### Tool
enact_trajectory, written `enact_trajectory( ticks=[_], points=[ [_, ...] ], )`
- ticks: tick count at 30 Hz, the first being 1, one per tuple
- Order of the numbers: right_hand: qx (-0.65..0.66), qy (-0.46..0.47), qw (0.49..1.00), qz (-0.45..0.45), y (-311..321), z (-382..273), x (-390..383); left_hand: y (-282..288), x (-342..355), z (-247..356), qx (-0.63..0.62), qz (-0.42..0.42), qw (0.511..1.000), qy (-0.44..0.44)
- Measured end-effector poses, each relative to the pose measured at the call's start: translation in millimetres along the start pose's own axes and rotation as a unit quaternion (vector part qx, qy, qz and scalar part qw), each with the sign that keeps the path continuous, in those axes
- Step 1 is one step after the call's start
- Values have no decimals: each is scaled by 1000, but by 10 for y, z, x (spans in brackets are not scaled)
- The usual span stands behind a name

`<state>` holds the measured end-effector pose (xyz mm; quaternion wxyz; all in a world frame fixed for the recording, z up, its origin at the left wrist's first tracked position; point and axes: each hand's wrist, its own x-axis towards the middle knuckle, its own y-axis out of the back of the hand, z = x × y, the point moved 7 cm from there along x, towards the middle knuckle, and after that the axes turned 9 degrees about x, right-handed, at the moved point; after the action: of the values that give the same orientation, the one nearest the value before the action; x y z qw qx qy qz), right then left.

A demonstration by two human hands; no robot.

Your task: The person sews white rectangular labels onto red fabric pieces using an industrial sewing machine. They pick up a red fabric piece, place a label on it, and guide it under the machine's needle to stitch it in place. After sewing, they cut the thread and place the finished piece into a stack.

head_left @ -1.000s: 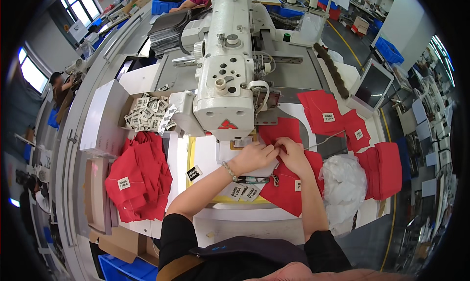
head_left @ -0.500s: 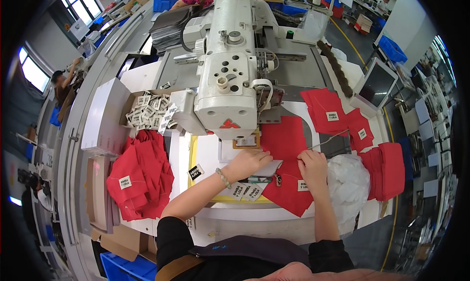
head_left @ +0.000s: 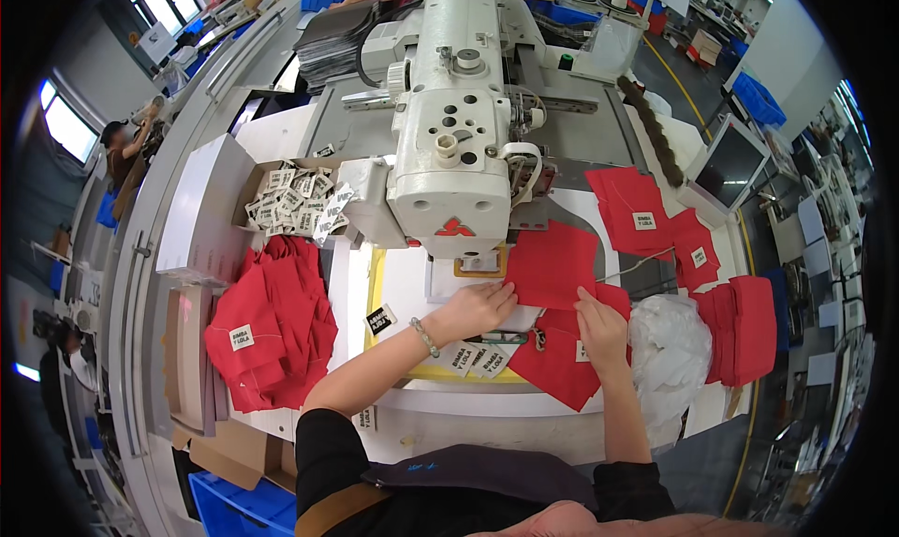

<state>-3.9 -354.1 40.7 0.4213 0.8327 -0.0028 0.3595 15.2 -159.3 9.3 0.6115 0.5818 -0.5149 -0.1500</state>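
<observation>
My left hand (head_left: 478, 308) pinches the lower left corner of a square red fabric piece (head_left: 551, 261), just below the white sewing machine head (head_left: 449, 209). My right hand (head_left: 604, 336) has its thumb and fingers closed on the lower right corner of that piece. Other red fabric with a pale label lies beneath my right hand. A small metal frame (head_left: 479, 263) sits under the head, left of the piece. A small cutting tool (head_left: 498, 337) and several loose labels (head_left: 462, 359) lie below my left hand on a yellow-edged board (head_left: 435, 376).
A red fabric pile (head_left: 272, 331) and a box of labels (head_left: 290, 205) are at left. Red pieces (head_left: 626, 209), a white plastic bundle (head_left: 670, 359), a red stack (head_left: 740, 331) and a screen (head_left: 730, 162) are at right. A co-worker (head_left: 126, 158) is beyond the left rail.
The red piece has shifted up between my hands to lie square at the machine. My right hand moved right and down from near my left hand, and now grips the piece's corner.
</observation>
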Motion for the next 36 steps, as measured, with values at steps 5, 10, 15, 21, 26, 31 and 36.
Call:
enact_trajectory(
  ticks=[5,10,15,21,26,31,36],
  points=[
    [25,-13,999,-26,-30,-56,65,46,-57,-51,2,-8,1000,17],
    [28,-15,999,-40,-109,-145,62,149,-118,-87,24,0,1000,10],
    [10,-34,998,-48,-111,-247,43,177,-188,-141,-31,19,999,34],
    [-8,-99,995,-29,55,-328,-135,234,-116,-53,-57,33,998,24],
    [17,-127,990,-56,28,-329,-213,180,-103,-9,-18,14,1000,-7],
    [-6,-111,992,-64,-79,-383,-208,168,-156,-30,36,12,999,-23],
    [-15,-48,996,-80,-254,-293,-94,163,-224,-88,68,-25,997,-22]
  ],
)
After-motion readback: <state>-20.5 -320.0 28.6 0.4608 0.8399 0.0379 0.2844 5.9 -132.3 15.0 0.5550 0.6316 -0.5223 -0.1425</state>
